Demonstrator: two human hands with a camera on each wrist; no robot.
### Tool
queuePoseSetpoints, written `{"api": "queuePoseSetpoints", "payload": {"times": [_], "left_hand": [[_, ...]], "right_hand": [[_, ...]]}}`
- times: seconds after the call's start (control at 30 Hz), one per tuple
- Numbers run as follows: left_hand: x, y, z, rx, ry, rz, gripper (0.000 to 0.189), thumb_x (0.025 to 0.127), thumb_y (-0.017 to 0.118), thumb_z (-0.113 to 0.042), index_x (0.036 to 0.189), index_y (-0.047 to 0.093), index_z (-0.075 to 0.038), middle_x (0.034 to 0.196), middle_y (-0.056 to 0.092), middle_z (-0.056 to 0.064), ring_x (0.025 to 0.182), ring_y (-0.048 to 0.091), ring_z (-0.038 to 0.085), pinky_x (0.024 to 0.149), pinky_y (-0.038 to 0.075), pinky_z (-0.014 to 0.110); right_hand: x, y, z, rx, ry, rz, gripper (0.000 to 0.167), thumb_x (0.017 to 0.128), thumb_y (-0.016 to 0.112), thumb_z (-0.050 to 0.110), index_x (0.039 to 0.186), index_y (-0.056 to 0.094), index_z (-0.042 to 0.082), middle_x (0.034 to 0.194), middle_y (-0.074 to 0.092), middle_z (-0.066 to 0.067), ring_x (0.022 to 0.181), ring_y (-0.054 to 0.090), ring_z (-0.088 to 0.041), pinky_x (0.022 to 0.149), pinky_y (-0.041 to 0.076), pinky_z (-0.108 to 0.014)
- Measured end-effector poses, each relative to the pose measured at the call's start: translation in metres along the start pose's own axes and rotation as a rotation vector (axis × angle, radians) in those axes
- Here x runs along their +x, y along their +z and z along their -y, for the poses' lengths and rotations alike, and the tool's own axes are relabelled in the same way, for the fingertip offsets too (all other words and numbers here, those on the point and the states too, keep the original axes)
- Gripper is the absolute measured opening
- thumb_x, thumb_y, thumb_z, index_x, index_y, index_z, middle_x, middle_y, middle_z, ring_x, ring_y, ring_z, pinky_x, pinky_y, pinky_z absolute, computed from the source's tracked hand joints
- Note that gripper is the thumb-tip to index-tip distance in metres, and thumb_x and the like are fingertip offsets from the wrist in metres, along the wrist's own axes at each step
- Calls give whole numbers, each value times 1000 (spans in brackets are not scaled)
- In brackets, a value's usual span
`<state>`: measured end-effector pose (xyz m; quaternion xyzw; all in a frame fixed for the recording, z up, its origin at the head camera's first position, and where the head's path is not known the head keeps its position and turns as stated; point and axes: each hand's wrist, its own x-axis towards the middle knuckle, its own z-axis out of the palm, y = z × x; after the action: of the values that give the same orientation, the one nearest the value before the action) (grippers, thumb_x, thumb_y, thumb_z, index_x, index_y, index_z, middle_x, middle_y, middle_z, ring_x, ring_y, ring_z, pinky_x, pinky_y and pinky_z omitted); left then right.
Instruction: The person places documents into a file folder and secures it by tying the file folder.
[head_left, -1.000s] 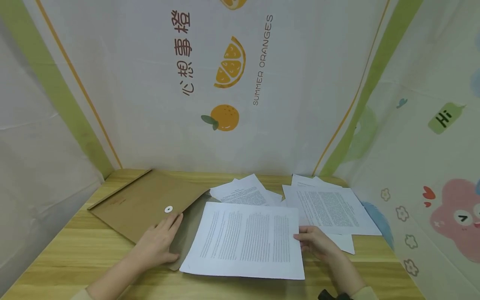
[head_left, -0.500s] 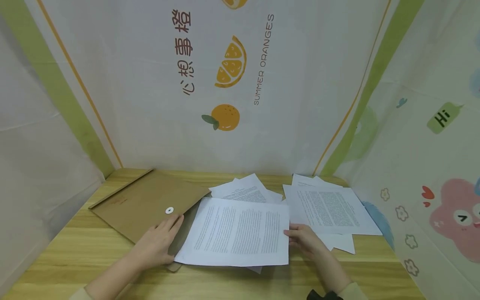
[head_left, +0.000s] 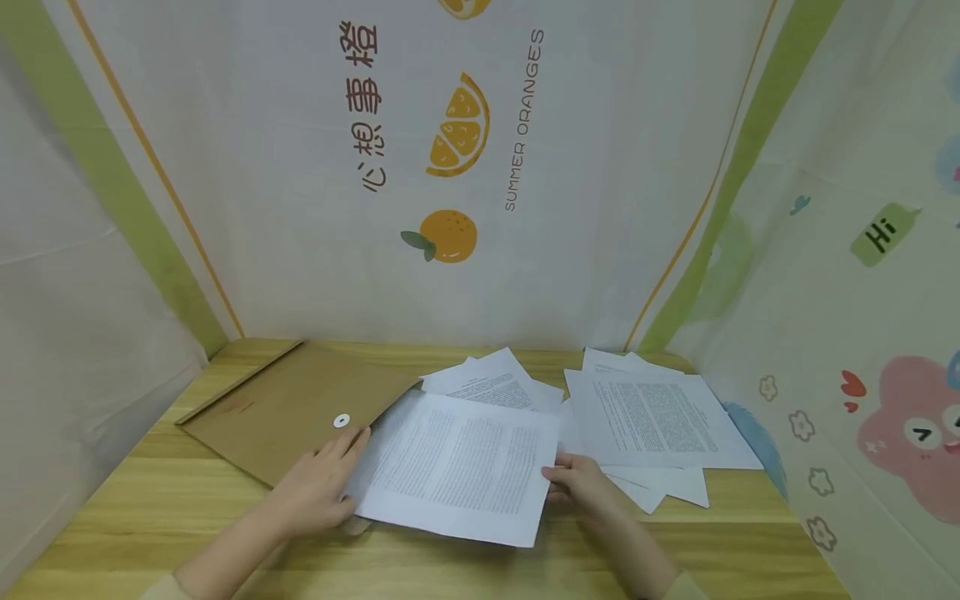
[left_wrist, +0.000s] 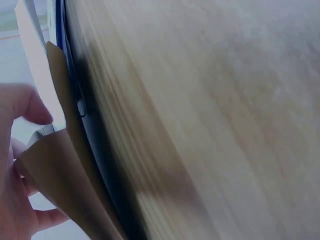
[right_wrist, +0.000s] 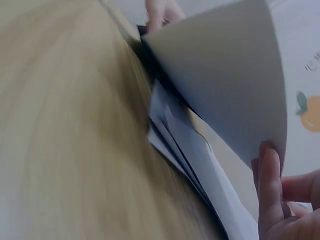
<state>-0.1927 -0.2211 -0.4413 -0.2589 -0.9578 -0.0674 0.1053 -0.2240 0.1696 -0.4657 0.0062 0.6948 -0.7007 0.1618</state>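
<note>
A brown paper document envelope [head_left: 292, 392] with a white round button lies on the left of the table. My left hand [head_left: 318, 487] holds it at its open mouth, fingers on the upper panel and the thumb by the opening. My right hand [head_left: 581, 490] pinches the right edge of a printed sheaf of paper [head_left: 465, 458], thumb on top and fingers beneath. The sheaf's left end is inside the envelope's mouth, hidden under the upper panel. In the right wrist view, the sheaf [right_wrist: 225, 75] is bowed and raised above the table at the pinched end.
Loose printed sheets [head_left: 487, 383] lie behind the held sheaf. Another spread pile of printed sheets [head_left: 660, 417] lies to the right. Fabric curtains [head_left: 585, 167] with orange prints enclose the back and sides of the wooden table [head_left: 750, 558].
My right hand has moved left with the sheaf, and the sheaf's left end has slid into the envelope's mouth. My left hand has stayed at the envelope.
</note>
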Motion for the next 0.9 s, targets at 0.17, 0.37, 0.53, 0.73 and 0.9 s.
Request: {"api": "queuePoseSetpoints", "payload": {"times": [0.17,0.37,0.53,0.73,0.9], "left_hand": [[3,2,-1,43,20,-71,63,80,64,-1,138,40,11,137,43,26,116,51,39,78,51,52],[4,4,-2,56,35,-132,56,80,62,12,134,45,13,132,47,28,112,54,40,74,54,49],[4,4,-3,36,19,-149,57,79,61,15,134,45,13,133,47,27,113,53,41,74,53,51],[4,8,-5,-4,-19,-145,59,78,60,19,135,45,12,135,46,26,117,51,41,77,50,57],[3,9,-6,-26,-45,-138,64,74,61,21,135,45,11,135,45,25,118,49,42,78,49,60]], "right_hand": [[3,22,-1,49,-22,42,44,93,56,5,128,44,-18,93,70,-16,75,68,-19,67,56,-27],[11,43,-2,71,-32,82,48,93,57,5,132,41,-17,91,70,-17,74,69,-21,67,57,-29],[19,62,-3,37,-40,90,43,92,58,5,129,47,-14,87,70,-18,70,70,-22,64,57,-29],[28,83,-4,-23,-59,85,35,91,59,6,122,54,-10,77,69,-16,61,67,-18,58,57,-29],[38,98,-5,-116,-66,74,27,91,60,7,112,59,-9,70,67,-15,55,65,-16,53,55,-27]]}}
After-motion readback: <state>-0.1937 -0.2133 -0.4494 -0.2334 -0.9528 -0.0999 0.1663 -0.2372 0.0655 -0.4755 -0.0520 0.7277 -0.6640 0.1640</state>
